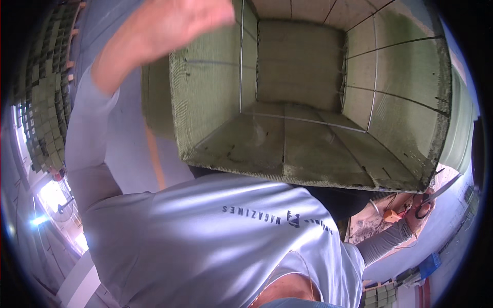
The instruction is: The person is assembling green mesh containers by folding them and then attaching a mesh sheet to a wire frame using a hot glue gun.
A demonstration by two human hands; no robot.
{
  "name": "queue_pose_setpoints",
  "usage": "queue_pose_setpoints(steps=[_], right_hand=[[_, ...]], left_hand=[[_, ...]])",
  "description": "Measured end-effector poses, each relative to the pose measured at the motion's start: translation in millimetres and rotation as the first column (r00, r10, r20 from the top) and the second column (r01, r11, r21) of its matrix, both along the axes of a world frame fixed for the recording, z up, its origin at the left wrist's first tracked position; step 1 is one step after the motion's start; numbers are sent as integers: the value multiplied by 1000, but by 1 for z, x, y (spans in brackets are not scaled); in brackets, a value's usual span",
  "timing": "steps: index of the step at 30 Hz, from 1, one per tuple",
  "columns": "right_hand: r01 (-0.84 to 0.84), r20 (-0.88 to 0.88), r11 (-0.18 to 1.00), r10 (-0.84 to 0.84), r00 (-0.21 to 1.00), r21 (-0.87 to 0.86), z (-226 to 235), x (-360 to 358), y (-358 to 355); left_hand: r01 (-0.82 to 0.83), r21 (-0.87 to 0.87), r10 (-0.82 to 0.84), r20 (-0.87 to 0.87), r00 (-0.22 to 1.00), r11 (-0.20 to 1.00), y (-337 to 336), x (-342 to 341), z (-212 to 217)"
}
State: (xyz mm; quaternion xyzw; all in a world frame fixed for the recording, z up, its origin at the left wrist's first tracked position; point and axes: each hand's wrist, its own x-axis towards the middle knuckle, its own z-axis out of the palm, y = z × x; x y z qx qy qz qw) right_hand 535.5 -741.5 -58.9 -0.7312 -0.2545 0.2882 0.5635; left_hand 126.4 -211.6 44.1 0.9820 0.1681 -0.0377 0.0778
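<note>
A large open box (308,177) of olive-green woven material faces me, with a metal wire frame along its inner corners and dark seam lines on its walls. My left hand (197,18) is raised over the box's upper left rim. Motion smears its fingers, and the frame's top edge cuts part of it off. Low at the right, beside the box's near right corner, my right hand (420,208) is closed round the dark looped handle of a pair of scissors (446,188). The blades point up and to the right.
Under my right hand is a worn, light-coloured work surface (362,226) with a small orange object (393,216) and thin cords. Stacked green boxes (43,97) stand far left. An orange stripe (154,156) crosses the floor. A blue bin (430,264) is at lower right.
</note>
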Motion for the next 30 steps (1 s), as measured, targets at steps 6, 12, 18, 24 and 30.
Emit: queue_pose_setpoints(steps=[6, 12, 18, 24, 30], right_hand=[[39, -5, 994, -39, 999, 101, -11, 2, -12], [54, 18, 997, -55, 998, 52, -1, -10, 20], [-93, 16, 992, 92, 996, 84, 18, -21, 37], [-180, 65, 978, 174, 983, 103, 50, -33, 61], [-408, 267, 898, 439, 858, -166, 110, -61, 134]], left_hand=[[141, -185, -157, -71, 985, 973, -52, -18, 34], [22, 24, -19, -85, 996, 999, -35, -2, 41], [244, 106, -240, -55, 969, 964, -36, -13, 10], [68, 26, -57, -286, 957, 997, -28, 7, 19], [-303, -641, 107, -326, 939, 705, -10, 48, 37]])
